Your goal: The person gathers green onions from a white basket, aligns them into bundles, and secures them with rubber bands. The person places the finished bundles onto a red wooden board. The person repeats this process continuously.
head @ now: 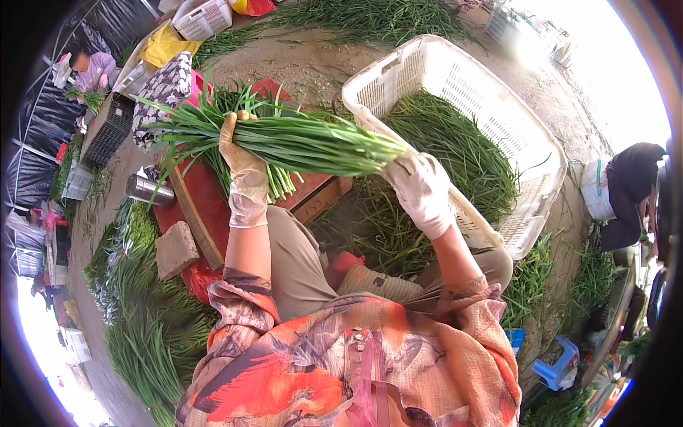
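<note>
My left hand, in a thin translucent glove, grips a thick bunch of garlic chives around its leafy part. The bunch lies almost level, its pale stem ends to the right. At those ends is my gloved right hand, its fingers bent; whether they pinch any stems is hidden. Below the bunch, more chives rest on a red board with a wooden edge. A white perforated plastic crate stands tilted beyond my right hand, with loose chives in it.
Bundled chives lie on the ground at left, near a brick and a steel flask. Loose leaves cover the ground between my legs. A blue stool is at lower right. Other people work at left and right.
</note>
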Action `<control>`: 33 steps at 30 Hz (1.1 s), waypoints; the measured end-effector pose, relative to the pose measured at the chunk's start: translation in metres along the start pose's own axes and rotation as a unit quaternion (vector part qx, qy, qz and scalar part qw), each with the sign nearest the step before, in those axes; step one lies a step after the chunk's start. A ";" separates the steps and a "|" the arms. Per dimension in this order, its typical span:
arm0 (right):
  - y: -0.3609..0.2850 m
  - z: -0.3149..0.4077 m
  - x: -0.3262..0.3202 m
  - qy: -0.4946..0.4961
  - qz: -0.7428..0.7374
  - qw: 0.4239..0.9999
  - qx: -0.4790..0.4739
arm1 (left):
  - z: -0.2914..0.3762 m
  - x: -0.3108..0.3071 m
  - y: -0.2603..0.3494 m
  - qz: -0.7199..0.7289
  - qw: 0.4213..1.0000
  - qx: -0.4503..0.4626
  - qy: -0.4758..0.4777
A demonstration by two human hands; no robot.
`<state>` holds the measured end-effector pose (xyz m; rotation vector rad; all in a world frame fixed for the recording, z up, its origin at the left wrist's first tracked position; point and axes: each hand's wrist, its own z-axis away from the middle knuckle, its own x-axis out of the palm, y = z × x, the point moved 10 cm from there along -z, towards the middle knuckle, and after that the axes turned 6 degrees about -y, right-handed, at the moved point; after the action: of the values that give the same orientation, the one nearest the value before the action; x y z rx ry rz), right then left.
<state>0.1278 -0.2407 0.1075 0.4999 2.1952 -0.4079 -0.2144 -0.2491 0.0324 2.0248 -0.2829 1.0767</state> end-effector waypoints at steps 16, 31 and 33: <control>0.034 -0.007 -0.018 0.121 -0.087 0.982 0.114 | 0.001 0.005 -0.014 0.024 0.998 -0.032 0.041; 0.043 -0.002 0.049 -0.007 -0.345 0.912 0.222 | -0.001 0.018 0.002 0.062 0.997 0.015 -0.046; 0.054 0.006 0.061 0.030 -0.490 0.822 0.288 | -0.002 0.017 0.005 0.045 0.998 0.028 -0.038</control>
<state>0.1226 -0.1834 0.0490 -0.3956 2.2113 -1.6472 -0.2081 -0.2476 0.0485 2.1227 -0.3895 1.0752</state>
